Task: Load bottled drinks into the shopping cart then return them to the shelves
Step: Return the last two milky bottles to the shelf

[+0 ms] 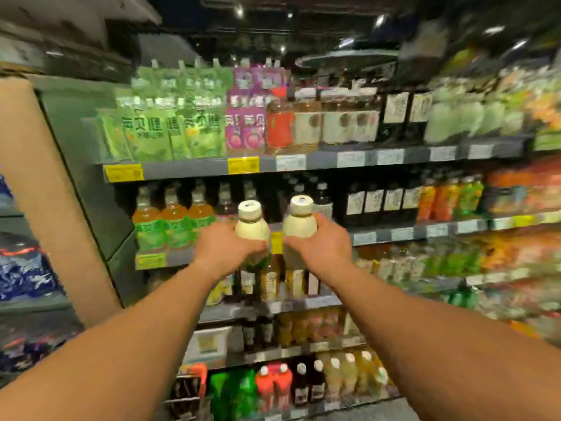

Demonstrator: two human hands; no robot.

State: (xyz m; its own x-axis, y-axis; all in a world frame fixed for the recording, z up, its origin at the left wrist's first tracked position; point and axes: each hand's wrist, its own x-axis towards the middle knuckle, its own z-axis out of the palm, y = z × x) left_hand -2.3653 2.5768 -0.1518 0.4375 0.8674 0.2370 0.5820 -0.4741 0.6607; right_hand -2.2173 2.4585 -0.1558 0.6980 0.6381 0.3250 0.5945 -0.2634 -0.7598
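Left hand (226, 247) gripping pale cream white-capped plastic bottle (251, 224), right hand (323, 246) gripping matching second cream bottle (300, 221), upright before grey drinks shelf (394, 231)

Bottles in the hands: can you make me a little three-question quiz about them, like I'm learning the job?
1. True or false: the left hand and right hand each grip one pale cream bottle.
2. What colour is the cap on the left bottle? A) red B) off-white C) black
3. Fill in: both bottles, including the right bottle, are held ____ with caps pointing up, in front of the drinks shelves.

Key: 1 true; 2 B; 3 upright.
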